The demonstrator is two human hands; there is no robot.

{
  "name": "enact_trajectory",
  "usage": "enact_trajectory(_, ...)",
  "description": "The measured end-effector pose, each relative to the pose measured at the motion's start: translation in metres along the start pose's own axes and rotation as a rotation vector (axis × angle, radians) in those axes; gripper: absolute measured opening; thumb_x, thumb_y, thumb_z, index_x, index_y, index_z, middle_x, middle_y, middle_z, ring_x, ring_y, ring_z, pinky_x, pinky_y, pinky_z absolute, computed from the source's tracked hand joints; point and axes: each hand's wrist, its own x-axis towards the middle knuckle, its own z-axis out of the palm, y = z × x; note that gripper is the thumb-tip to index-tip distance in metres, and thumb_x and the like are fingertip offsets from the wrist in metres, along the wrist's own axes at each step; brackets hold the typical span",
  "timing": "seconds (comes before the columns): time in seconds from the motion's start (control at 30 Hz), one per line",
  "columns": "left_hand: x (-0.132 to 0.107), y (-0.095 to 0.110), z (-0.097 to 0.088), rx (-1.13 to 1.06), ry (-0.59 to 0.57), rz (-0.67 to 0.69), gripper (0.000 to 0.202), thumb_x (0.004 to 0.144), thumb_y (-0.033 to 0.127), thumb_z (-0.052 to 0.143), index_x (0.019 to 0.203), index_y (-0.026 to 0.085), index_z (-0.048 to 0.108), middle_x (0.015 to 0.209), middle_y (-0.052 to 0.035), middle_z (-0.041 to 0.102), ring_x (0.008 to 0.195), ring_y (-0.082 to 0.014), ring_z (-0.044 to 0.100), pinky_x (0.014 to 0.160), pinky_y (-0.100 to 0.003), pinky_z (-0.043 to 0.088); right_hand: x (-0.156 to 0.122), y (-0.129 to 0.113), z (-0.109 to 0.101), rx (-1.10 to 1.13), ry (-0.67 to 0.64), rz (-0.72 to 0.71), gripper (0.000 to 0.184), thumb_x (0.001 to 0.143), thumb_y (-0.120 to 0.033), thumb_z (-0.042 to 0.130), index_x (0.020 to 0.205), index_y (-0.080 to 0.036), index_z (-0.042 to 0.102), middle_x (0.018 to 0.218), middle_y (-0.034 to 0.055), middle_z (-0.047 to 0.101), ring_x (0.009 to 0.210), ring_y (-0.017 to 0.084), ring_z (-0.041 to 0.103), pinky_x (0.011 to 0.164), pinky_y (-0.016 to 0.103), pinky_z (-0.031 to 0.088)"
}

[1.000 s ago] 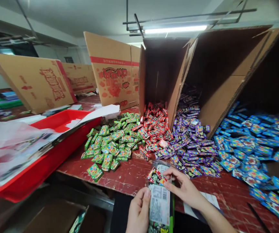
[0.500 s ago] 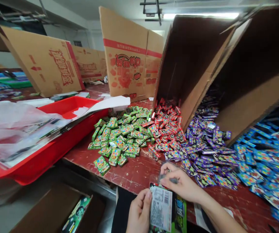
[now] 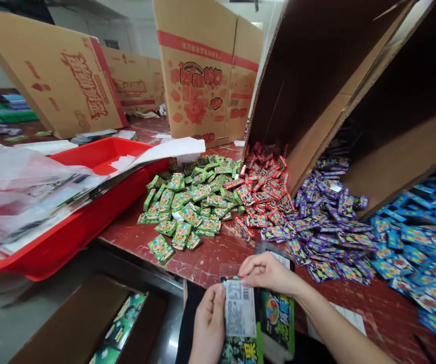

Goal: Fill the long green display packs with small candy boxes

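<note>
A green-and-black printed pouch [image 3: 240,308] with a white label panel and barcode is upright in front of me. My left hand [image 3: 208,323] grips its left edge, thumb on the front. My right hand [image 3: 269,273] pinches the top right corner, by a clear strip along the upper edge. Under that hand hangs a second printed pouch [image 3: 277,316], its lower part blurred; I cannot tell what supports it. Behind the fingers another labelled piece [image 3: 282,259] partly shows. Small green packets [image 3: 182,235] lie loose on the red table [image 3: 203,263] beyond my hands.
Red packets [image 3: 258,197], purple packets [image 3: 324,237] and blue packets [image 3: 411,253] spill from tilted cartons [image 3: 316,126] at right. A red tray [image 3: 100,227] with film and sheets stands left. Below sits an open carton [image 3: 70,318] holding green printed pouches [image 3: 121,328].
Both hands and the labelled pouch have shifted slightly left. My right hand has come over the pouch's top corner, and the second pouch shows more beside it. The view has tilted down a little.
</note>
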Motion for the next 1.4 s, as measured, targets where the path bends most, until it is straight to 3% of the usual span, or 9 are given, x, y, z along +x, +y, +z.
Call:
enact_trajectory(0.23,-0.014,-0.004,0.001,-0.072,0.05,-0.048,0.037,0.076,0.052,0.058,0.084,0.016,0.065,0.069,-0.0021,0.065,0.065,-0.0177,0.056,0.061,-0.025,0.043,-0.027,-0.003,0.005,-0.035,-0.015,-0.028,0.019,0.069,-0.033,0.074,0.077,-0.015,0.074,0.084,0.0074,0.068,0.07,0.013,0.062,0.06,0.021,0.047)
enact_trajectory(0.33,-0.022,0.007,0.005,-0.082,0.044,-0.04,0.039,0.073,0.053,0.061,0.089,0.017,0.065,0.069,-0.0026,0.066,0.064,-0.0175,0.057,0.06,-0.025,0.044,-0.04,-0.019,0.01,-0.069,-0.117,-0.019,0.021,0.071,-0.034,0.072,0.084,-0.017,0.073,0.089,0.0078,0.068,0.072,0.014,0.062,0.062,0.023,0.048)
enact_trajectory(0.5,-0.035,0.021,0.01,-0.022,0.015,-0.046,0.044,0.072,0.056,0.06,0.093,0.018,0.067,0.064,-0.0021,0.067,0.057,-0.0157,0.057,0.055,-0.022,0.044,-0.051,-0.056,0.006,-0.288,-0.152,-0.118,0.018,0.078,-0.034,0.066,0.077,-0.018,0.074,0.096,0.008,0.068,0.083,0.017,0.063,0.076,0.029,0.049)
enact_trajectory(0.63,-0.033,0.024,0.009,0.013,0.147,0.04,0.047,0.074,0.053,0.06,0.106,0.019,0.062,0.091,-0.0062,0.07,0.075,-0.0195,0.062,0.066,-0.025,0.048,-0.053,-0.06,0.0,-0.384,-0.136,-0.138,0.017,0.079,-0.034,0.064,0.084,-0.021,0.074,0.101,0.0077,0.067,0.089,0.019,0.062,0.081,0.033,0.048)
enact_trajectory(0.7,-0.031,0.027,0.009,0.033,0.152,0.062,0.048,0.076,0.052,0.058,0.113,0.02,0.058,0.098,-0.0067,0.068,0.073,-0.0186,0.062,0.064,-0.024,0.048,-0.055,-0.053,0.002,-0.344,-0.101,-0.092,0.021,0.073,-0.034,0.071,0.089,-0.022,0.072,0.099,0.0076,0.067,0.086,0.019,0.063,0.077,0.032,0.05)
enact_trajectory(0.9,-0.034,0.039,0.009,0.207,-0.029,0.157,0.026,0.075,0.047,0.061,0.073,0.02,0.062,0.065,-0.0008,0.061,0.06,-0.0165,0.055,0.056,-0.022,0.042,-0.061,-0.033,0.012,-0.106,-0.019,0.037,0.026,0.059,-0.03,0.08,0.078,-0.016,0.07,0.07,0.0036,0.068,0.062,0.016,0.062,0.056,0.024,0.049)
enact_trajectory(1.13,-0.036,0.037,0.011,0.289,-0.104,0.163,0.023,0.071,0.04,0.067,0.064,0.02,0.057,0.059,0.0003,0.057,0.055,-0.0145,0.05,0.053,-0.022,0.039,-0.073,-0.034,0.013,-0.152,-0.149,-0.149,0.016,0.068,-0.03,0.074,0.075,-0.016,0.072,0.079,0.0064,0.069,0.074,0.018,0.064,0.069,0.028,0.05)
enact_trajectory(1.27,-0.034,0.037,0.014,0.24,-0.118,0.175,0.024,0.073,0.039,0.066,0.063,0.02,0.055,0.061,0.0006,0.055,0.055,-0.0135,0.048,0.054,-0.022,0.039,-0.073,-0.041,0.011,-0.108,-0.068,-0.201,0.024,0.063,-0.026,0.078,0.082,-0.016,0.069,0.089,0.0069,0.068,0.075,0.018,0.064,0.068,0.027,0.051)
enact_trajectory(1.4,-0.03,0.031,0.015,0.21,-0.002,0.132,0.023,0.071,0.04,0.067,0.078,0.02,0.056,0.065,0.002,0.054,0.058,-0.0135,0.048,0.056,-0.022,0.039,-0.017,-0.022,0.005,-0.221,0.235,-0.187,0.023,0.079,-0.034,0.063,0.093,-0.016,0.06,0.083,0.0066,0.065,0.068,0.016,0.063,0.062,0.028,0.051)
